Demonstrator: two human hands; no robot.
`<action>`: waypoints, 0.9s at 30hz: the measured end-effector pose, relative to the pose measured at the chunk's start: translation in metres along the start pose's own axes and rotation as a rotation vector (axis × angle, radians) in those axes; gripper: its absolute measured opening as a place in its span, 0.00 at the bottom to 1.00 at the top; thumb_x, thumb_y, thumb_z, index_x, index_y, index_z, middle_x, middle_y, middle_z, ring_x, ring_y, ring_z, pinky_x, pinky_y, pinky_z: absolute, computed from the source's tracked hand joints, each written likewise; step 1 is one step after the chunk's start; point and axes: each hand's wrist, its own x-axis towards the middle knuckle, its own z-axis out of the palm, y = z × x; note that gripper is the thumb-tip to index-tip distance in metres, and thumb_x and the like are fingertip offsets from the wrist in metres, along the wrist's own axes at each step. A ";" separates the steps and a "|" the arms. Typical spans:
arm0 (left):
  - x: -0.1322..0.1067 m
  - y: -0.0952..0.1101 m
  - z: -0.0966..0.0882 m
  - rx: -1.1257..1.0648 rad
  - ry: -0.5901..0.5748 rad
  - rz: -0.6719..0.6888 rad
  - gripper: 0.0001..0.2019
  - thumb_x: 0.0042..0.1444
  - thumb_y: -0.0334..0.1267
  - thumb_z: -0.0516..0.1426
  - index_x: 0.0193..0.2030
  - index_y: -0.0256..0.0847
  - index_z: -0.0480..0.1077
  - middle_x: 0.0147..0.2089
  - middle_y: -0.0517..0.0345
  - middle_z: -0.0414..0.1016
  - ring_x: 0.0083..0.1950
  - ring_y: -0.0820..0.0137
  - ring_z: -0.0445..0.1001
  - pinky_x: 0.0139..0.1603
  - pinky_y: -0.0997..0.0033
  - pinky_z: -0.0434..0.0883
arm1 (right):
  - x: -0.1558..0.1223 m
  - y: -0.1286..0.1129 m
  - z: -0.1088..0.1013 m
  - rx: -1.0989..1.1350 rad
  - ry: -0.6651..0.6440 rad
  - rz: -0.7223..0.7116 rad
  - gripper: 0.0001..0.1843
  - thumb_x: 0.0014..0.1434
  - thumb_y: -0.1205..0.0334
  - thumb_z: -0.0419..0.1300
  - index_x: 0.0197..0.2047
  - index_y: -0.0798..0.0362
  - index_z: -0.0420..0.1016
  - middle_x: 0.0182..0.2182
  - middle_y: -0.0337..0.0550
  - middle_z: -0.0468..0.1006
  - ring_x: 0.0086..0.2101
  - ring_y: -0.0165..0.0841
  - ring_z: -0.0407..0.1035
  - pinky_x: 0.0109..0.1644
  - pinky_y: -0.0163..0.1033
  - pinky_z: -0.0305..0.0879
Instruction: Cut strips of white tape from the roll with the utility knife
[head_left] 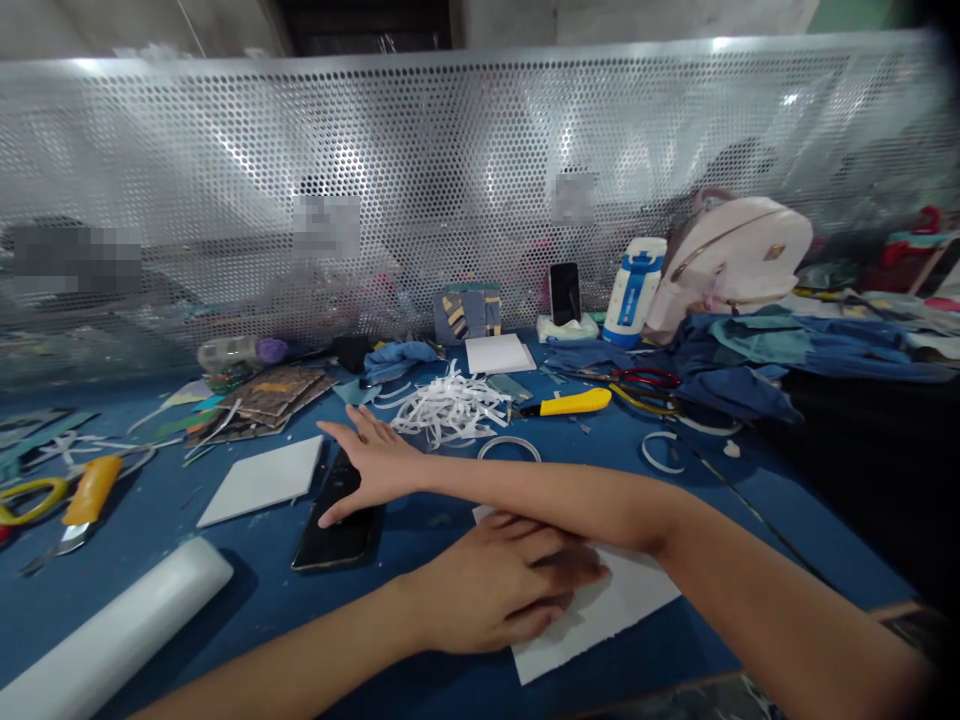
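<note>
My arms are crossed over the blue table [420,530]. My right hand [371,465] reaches left, its fingers stretched out and resting flat on the top end of a black phone [334,535] that lies face up. My left hand [502,590] comes in from the lower left and lies palm down, fingers flat, on a white sheet [600,610] near the front edge. My right forearm passes just above that hand. A white square tile [262,480] lies left of the phone.
A white roll [112,630] lies at the front left. Behind the hands are white paper strips [446,405], a yellow utility knife [574,403], tape rings [510,447], red scissors [645,378], a second phone [565,293], a bottle [634,290], a bag [731,260] and a perforated metal wall [450,180].
</note>
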 end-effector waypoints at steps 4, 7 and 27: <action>0.000 0.000 0.000 0.004 -0.002 -0.002 0.26 0.68 0.39 0.53 0.71 0.48 0.56 0.68 0.54 0.64 0.69 0.59 0.61 0.70 0.60 0.56 | 0.001 0.000 0.004 -0.011 -0.013 0.004 0.71 0.44 0.33 0.71 0.75 0.48 0.33 0.74 0.57 0.21 0.71 0.54 0.16 0.72 0.64 0.32; 0.000 0.000 0.000 0.004 -0.006 0.002 0.26 0.68 0.39 0.53 0.71 0.48 0.56 0.68 0.53 0.64 0.69 0.59 0.61 0.70 0.60 0.55 | 0.001 0.000 0.005 -0.015 -0.033 0.029 0.72 0.43 0.33 0.71 0.76 0.49 0.31 0.73 0.58 0.20 0.70 0.54 0.16 0.72 0.63 0.33; 0.001 -0.001 0.000 -0.002 0.008 0.020 0.24 0.69 0.39 0.52 0.70 0.47 0.57 0.69 0.53 0.63 0.71 0.61 0.59 0.72 0.60 0.53 | 0.002 -0.011 -0.009 0.253 0.126 -0.027 0.45 0.61 0.45 0.64 0.72 0.55 0.49 0.72 0.60 0.47 0.71 0.46 0.40 0.72 0.53 0.46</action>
